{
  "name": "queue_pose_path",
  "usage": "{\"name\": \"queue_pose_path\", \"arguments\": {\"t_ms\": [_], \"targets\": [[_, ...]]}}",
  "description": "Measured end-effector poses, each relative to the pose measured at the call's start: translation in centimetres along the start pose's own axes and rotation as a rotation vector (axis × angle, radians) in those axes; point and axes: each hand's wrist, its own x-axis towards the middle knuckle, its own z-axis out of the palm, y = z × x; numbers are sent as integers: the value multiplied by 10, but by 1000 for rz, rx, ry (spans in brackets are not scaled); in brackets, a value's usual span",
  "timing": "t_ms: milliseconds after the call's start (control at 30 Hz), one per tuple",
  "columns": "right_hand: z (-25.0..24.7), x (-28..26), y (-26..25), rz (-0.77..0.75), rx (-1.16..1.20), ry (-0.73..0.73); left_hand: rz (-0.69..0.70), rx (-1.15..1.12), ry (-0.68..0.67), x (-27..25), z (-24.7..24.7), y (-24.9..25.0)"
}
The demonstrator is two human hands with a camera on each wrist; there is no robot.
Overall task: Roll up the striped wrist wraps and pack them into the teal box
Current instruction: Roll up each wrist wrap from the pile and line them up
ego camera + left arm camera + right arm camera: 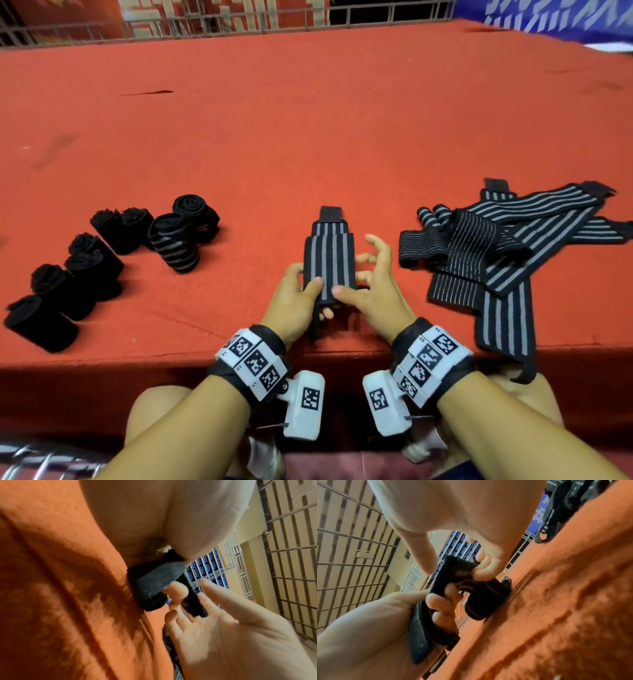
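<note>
A black wrist wrap with grey stripes (329,260) lies lengthwise near the front edge of the red-covered table (308,120), its near end lifted. My left hand (310,294) grips that end, thumb on top and fingers underneath. My right hand (356,284) pinches the same end from the right, thumb on top, with two fingers splayed upward. The left wrist view shows the wrap's grey fuzzy patch (154,584) folded over. The right wrist view shows the wrap (481,601) curled between both hands. No teal box is in view.
Several rolled black wraps (85,267) and one striped roll (178,246) stand at the left. A loose pile of flat striped wraps (496,246) lies at the right, and one of them (507,329) hangs over the front edge. Railings run behind the table.
</note>
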Motion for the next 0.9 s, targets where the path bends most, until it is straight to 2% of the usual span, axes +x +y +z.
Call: {"name": "queue_pose_path", "arguments": {"t_ms": [133, 267, 367, 533, 600, 767, 900], "targets": [[-8, -2, 2, -141, -224, -94, 1, -39, 93, 6, -4, 6], [-9, 6, -2, -291, -273, -80, 47, -122, 22, 4, -3, 25], [-13, 13, -8, -235, -277, -37, 72, -103, 5, 0, -4, 37], [-19, 17, -17, -205, -187, 10, 304, 154, 48, -3, -15, 35], [-18, 14, -21, -173, -107, 4, 351, 145, 64, -3, -17, 33], [-17, 6, -34, -205, -56, 40, 375, 67, -22, -13, -12, 40], [-20, 7, -32, -262, -173, 58, 356, 33, 32, -15, -10, 43]]}}
